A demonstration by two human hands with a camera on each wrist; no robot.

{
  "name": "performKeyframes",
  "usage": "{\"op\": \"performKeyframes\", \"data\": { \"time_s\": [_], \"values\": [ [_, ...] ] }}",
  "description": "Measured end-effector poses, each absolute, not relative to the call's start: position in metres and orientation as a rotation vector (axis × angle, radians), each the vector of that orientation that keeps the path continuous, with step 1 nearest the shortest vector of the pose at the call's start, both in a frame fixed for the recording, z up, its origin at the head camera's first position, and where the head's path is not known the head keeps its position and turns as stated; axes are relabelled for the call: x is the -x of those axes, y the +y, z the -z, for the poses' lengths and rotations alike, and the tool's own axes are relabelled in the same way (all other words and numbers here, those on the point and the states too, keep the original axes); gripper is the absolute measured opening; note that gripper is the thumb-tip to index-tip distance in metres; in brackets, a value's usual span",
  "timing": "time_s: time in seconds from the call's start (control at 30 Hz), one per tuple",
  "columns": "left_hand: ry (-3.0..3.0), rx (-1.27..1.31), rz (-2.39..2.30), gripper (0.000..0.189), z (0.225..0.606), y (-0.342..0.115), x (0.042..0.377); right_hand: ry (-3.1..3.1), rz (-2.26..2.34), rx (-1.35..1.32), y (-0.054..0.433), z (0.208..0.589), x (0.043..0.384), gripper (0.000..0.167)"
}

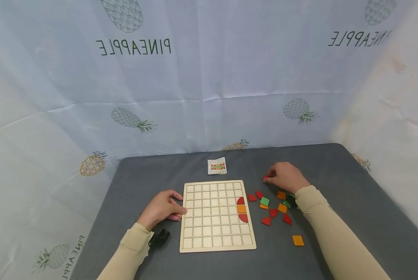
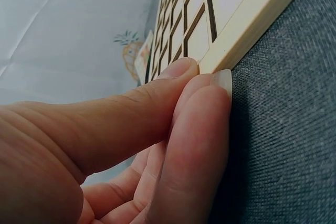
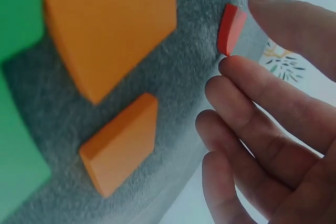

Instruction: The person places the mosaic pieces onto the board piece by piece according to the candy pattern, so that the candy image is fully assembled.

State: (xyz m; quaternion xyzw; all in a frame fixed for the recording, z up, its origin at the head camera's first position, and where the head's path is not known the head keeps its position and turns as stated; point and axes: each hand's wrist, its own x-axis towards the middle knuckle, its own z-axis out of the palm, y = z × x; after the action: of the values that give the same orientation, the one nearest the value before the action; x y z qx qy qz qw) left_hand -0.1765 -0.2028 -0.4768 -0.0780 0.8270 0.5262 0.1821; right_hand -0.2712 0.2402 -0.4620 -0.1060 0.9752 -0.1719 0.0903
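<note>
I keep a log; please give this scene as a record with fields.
Base: pale wooden grid board
On board: orange square between two curved red pieces, rightmost column
Left hand: touches board's left edge
Right hand: small red piece between thumb and forefinger
Loose: flat red, orange, green pieces, right of board
Beyond board: white printed card

Left hand (image 1: 162, 209) pinches, thumb (image 2: 126, 116) and forefinger (image 2: 199, 135) together; right arm (image 1: 335, 229) farther forward, right hand (image 1: 286, 177) with fingers (image 3: 236, 100) loosely bent, thumb apart!
</note>
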Motion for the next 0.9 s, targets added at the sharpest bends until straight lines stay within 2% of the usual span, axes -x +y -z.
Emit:
{"op": "performKeyframes", "data": {
  "time_s": [0.63,0.9],
  "values": [
    [2.334,0.225,-1.480,0.044,0.476,-0.202,0.178,2.864,0.579,0.333,0.229,0.464,0.269,0.019],
    [2.342,0.238,-1.469,0.045,0.476,-0.202,0.176,2.891,0.651,0.392,0.214,0.459,0.255,0.015]
  ]
}}
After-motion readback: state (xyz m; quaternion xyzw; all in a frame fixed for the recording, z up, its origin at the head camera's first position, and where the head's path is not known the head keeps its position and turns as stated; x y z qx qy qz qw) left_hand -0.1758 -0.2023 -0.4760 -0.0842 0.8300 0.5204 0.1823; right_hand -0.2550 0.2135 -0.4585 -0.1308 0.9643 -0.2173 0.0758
